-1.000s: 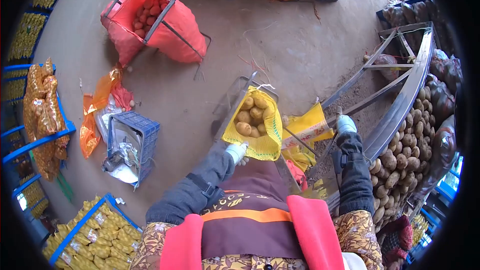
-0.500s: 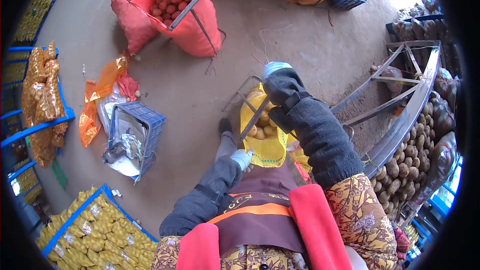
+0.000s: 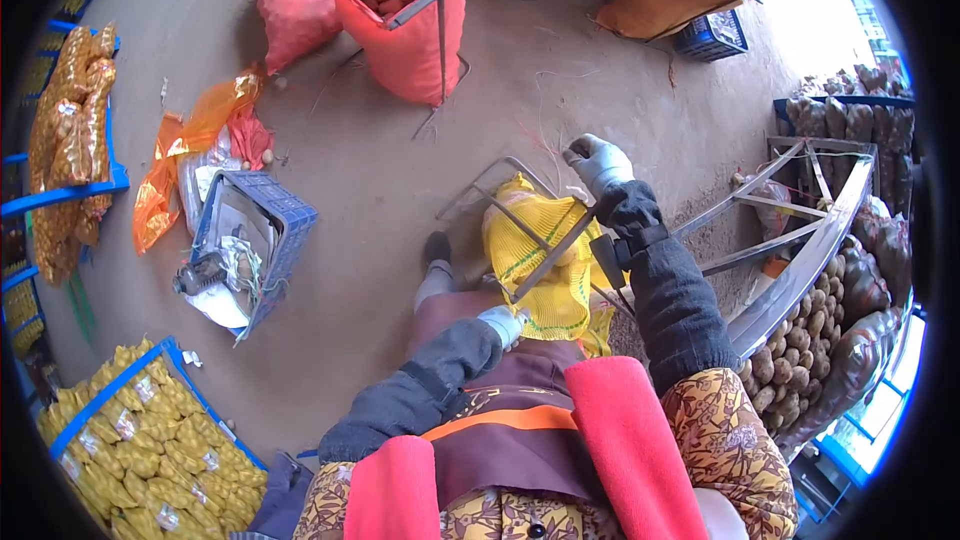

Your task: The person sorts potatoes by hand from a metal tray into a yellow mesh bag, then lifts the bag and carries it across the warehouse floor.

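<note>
A yellow mesh bag [image 3: 543, 230] with potatoes inside hangs on a metal frame [image 3: 556, 258] in front of my apron. My left hand [image 3: 504, 324], in a pale glove, pinches the near edge of the bag at its lower left. Off the upper right side of the bag, my right hand [image 3: 598, 162] is raised, gloved too, with its fingers curled; what they hold, if anything, is too small to make out. The mesh now lies over the potatoes, so the bag's mouth is mostly covered.
Red sacks of potatoes [image 3: 415, 50] stand ahead. A blue crate [image 3: 290, 215] with wrappings is at the left, beside orange plastic [image 3: 155, 190]. Bagged potatoes [image 3: 150, 440] fill the lower left. A metal rack [image 3: 800, 285] and loose potatoes [image 3: 795, 360] are at the right.
My right hand has moved a little right and down, clear of the bag. The mesh has folded over the potatoes that showed before. My left hand stays at the near edge. The view has shifted.
</note>
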{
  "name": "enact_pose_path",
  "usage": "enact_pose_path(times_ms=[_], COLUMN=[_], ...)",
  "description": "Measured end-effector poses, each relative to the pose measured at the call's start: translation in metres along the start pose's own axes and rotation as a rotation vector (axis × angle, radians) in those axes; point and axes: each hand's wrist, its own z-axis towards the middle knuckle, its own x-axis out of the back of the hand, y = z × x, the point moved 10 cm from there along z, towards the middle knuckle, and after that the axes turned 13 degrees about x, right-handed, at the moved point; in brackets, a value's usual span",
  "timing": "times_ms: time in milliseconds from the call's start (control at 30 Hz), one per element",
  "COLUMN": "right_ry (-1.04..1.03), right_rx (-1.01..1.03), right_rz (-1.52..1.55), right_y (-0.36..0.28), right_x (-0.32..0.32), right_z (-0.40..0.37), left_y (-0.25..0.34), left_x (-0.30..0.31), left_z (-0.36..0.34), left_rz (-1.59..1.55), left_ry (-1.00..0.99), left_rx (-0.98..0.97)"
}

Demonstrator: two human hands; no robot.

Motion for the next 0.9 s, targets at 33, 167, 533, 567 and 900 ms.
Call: enact_pose_path(times_ms=[33,167,533,567,900], right_ry=[0.141,0.435,0.024,0.056,0.257], right_rx=[-0.002,0.124,-0.163,-0.163,-0.388], right_rz=[0.114,0.507,0.168,0.300,1.212], right_y=[-0.003,-0.015,0.071,0.091,0.092], right_x=[0.012,0.016,-0.066,-0.090,-0.135], right_z=[0.000,0.022,-0.163,-0.166,-0.142], left_y=[0.000,0.012,0.008,0.007,0.002], left_x=[-0.009,-0.030,-0.023,-0.019,-0.017], left_z=[0.000,-0.018,-0.035,-0.039,-0.025], left_rz=[0.154,0.439,0.458,0.460,0.531], left_ry=[-0.019,0.089,-0.027,0.000,0.115], left_rx=[0.021,-0.175,-0.093,-0.107,-0.157])
